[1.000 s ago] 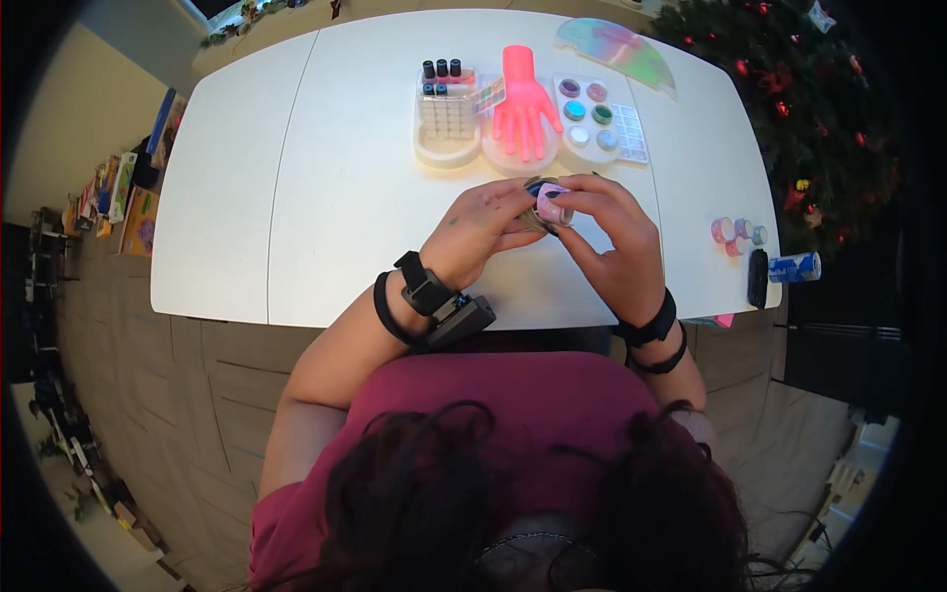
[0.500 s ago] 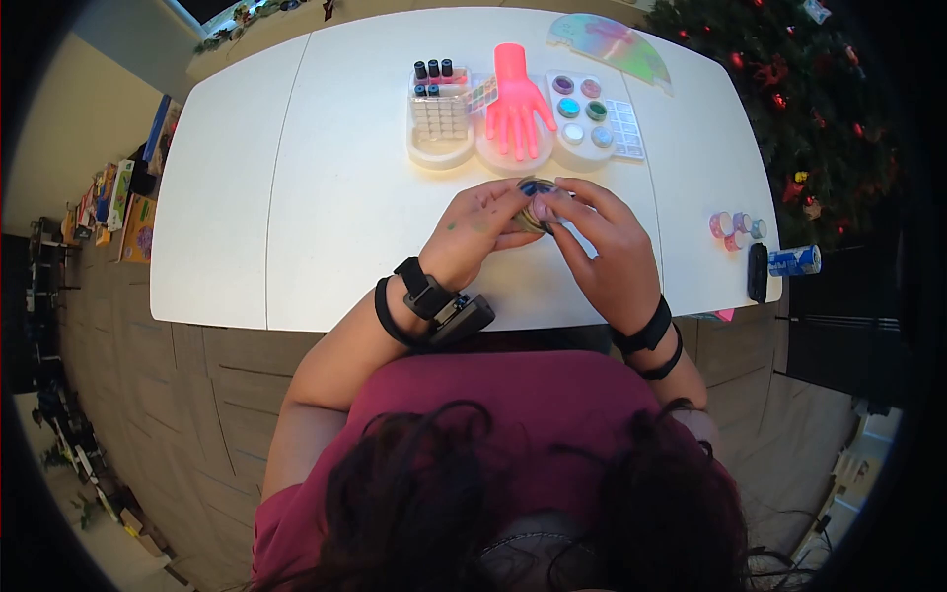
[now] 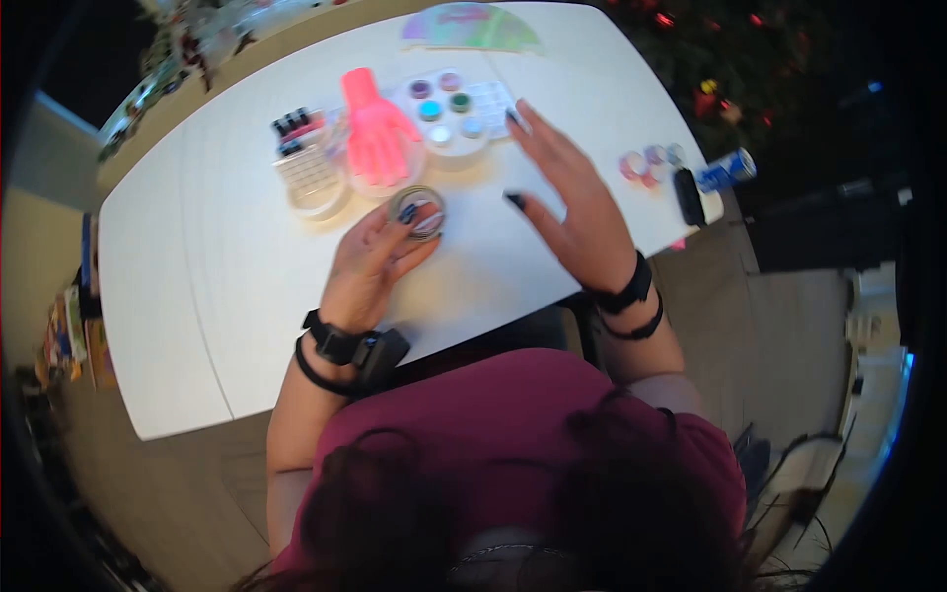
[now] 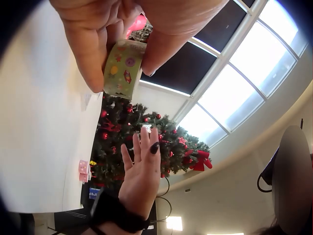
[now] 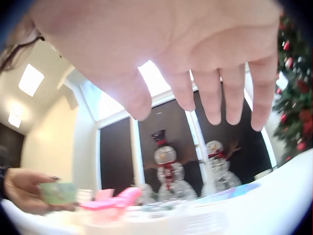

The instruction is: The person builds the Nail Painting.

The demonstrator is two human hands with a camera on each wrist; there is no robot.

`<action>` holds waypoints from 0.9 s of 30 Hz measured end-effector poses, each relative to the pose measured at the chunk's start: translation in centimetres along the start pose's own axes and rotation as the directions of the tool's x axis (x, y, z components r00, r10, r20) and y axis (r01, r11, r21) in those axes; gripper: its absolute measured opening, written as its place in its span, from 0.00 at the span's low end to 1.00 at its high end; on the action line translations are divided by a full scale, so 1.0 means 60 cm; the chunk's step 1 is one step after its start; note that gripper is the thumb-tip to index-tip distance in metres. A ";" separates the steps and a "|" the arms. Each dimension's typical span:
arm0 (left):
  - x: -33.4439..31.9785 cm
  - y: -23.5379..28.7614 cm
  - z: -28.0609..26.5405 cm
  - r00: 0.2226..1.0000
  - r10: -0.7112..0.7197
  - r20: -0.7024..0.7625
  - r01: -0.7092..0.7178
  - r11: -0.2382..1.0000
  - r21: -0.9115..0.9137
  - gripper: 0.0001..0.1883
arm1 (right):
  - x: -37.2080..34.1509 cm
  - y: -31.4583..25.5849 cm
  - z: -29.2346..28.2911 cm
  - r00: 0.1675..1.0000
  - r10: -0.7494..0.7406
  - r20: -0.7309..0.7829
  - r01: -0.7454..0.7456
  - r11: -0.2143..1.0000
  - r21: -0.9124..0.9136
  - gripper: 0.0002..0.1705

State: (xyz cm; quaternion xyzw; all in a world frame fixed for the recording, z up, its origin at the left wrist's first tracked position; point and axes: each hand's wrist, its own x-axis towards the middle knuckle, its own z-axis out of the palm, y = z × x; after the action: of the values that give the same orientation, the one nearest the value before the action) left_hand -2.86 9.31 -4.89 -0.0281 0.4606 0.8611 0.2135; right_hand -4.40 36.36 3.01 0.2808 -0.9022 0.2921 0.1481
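Observation:
The left hand pinches a round roll of tape between thumb and fingers, above the white table. In the left wrist view the roll shows a green patterned outer face. Well to its right, the right hand is raised over the table with fingers extended and thumb apart, holding nothing. The right wrist view shows that hand's straight fingers spread against the windows. Just beyond the left hand stands a pink hand model on a white base.
Nail polish bottles in a clear rack stand left of the model, and a tray of coloured pots to its right. Small tape rolls, a black case and a blue can lie near the right edge. A pastel fan-shaped piece lies at the back.
The right hand has come away from the left and opened out to the right. The pink roll seen between the hands earlier is no longer distinct there. The head view has turned.

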 end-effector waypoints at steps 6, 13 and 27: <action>0.011 -0.014 -0.008 1.000 -0.025 0.006 0.025 0.997 -0.068 0.23 | -0.060 0.254 -0.144 0.918 0.271 -0.289 -0.371 0.847 -0.382 0.24; 0.009 -0.014 -0.010 0.999 -0.013 -0.033 0.012 0.999 -0.030 0.23 | -0.087 0.266 -0.108 0.938 0.346 -0.034 -0.319 0.818 -0.479 0.09; 0.003 -0.021 -0.020 0.999 -0.036 0.020 0.037 0.997 -0.062 0.25 | 0.016 -0.061 0.057 0.969 0.200 0.143 -0.244 0.851 0.464 0.15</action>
State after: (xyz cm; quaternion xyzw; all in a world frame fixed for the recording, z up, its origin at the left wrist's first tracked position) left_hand -2.71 9.01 -6.62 -0.0349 0.4310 0.8712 0.2327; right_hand -3.34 31.42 2.38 0.2151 -0.8341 0.5079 -0.0011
